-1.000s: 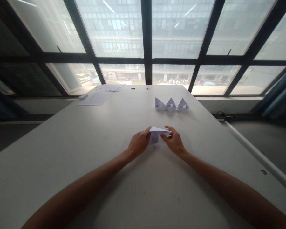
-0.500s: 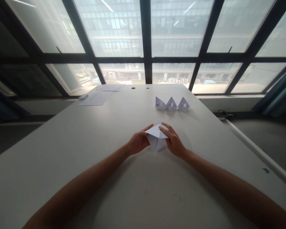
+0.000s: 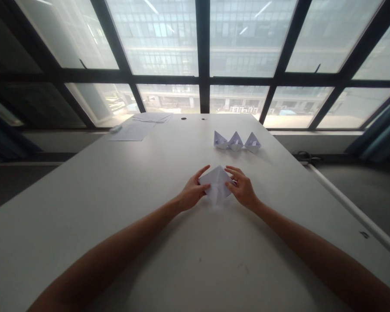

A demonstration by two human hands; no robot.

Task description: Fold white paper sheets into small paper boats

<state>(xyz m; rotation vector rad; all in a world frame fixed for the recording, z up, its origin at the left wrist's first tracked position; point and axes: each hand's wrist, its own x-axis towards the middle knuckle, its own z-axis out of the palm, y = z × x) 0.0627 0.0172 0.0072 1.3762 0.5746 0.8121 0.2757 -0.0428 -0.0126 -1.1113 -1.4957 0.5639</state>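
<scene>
A folded white paper [image 3: 218,182], diamond-shaped with a crease down its middle, is between my hands just above the table. My left hand [image 3: 192,190] grips its left corner, thumb on the near face and index finger stretched along the upper left edge. At the right corner, my right hand [image 3: 243,188] pinches the paper with its thumb in front and fingers along the upper right edge. The paper's lower end is blurred. Beyond my hands, three folded paper boats [image 3: 236,142] stand in a row.
The white table [image 3: 143,255] stretches from me toward the windows. Flat paper sheets [image 3: 130,131] lie at its far left, with a small pale object [image 3: 115,129] beside them. A dark mark [image 3: 364,235] is near the right edge. Cables [image 3: 307,156] lie beyond that side.
The folded paper has flattened from an opened, peaked form into a diamond facing me. Both thumbs now show on its near face. The view has shifted slightly.
</scene>
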